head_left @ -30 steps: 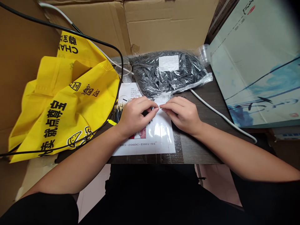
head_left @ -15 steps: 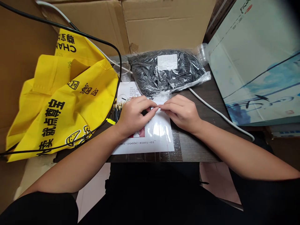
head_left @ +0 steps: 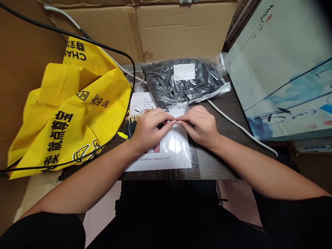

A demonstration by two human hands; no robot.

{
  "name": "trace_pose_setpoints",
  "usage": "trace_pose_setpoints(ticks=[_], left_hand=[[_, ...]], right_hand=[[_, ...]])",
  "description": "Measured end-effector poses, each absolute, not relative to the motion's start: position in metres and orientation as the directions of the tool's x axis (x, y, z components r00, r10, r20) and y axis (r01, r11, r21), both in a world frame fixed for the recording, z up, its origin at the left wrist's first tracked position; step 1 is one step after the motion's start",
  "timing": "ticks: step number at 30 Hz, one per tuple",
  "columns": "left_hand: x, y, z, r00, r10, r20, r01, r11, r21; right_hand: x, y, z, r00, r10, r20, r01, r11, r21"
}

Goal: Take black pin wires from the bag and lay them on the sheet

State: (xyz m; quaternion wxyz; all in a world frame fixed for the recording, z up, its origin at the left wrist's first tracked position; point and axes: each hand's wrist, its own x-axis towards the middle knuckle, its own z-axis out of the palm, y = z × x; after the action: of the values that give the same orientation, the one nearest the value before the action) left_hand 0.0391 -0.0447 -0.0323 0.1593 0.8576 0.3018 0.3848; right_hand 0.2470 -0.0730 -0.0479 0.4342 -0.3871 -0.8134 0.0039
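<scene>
My left hand point(head_left: 153, 126) and my right hand point(head_left: 199, 124) meet fingertip to fingertip above a printed white sheet point(head_left: 177, 148). Each is closed in a pinch. A tiny dark piece shows between the fingertips, too small to name. Beside and partly behind my left hand lies a pile of thin black pieces with gold-coloured metal ends point(head_left: 131, 124). Just beyond the hands rests a clear plastic bag point(head_left: 207, 79) packed with many black pieces and bearing a white label point(head_left: 184, 72).
A yellow bag point(head_left: 85, 83) covers the left side, with a black cable point(head_left: 103, 45) across it. Clear plastic cups point(head_left: 136, 81) stand behind the sheet. On the right, a white cable point(head_left: 241, 129) runs along the dark table point(head_left: 220, 159) near a pale painted box point(head_left: 285, 76).
The fingertips have drawn closer together, and the right thumb and fingers have shifted their pinch slightly. A tiny dark piece now shows between them. The whole view has shifted a little.
</scene>
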Motion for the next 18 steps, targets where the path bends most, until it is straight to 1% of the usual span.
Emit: trace_pose_setpoints(ticks=[5, 18], left_hand=[[0.0396, -0.0459, -0.0326, 0.512, 0.63, 0.584, 0.38, -0.776, 0.503], [0.0398, -0.0472, -0.0343, 0.501, 0.566, 0.654, 0.338, -0.824, 0.454]], right_hand=[[0.2455, -0.0743, -0.0487, -0.271, 0.656, 0.705, 0.649, 0.665, -0.369], [0.2416, -0.0789, -0.0461, -0.239, 0.694, 0.679, 0.648, 0.635, -0.421]])
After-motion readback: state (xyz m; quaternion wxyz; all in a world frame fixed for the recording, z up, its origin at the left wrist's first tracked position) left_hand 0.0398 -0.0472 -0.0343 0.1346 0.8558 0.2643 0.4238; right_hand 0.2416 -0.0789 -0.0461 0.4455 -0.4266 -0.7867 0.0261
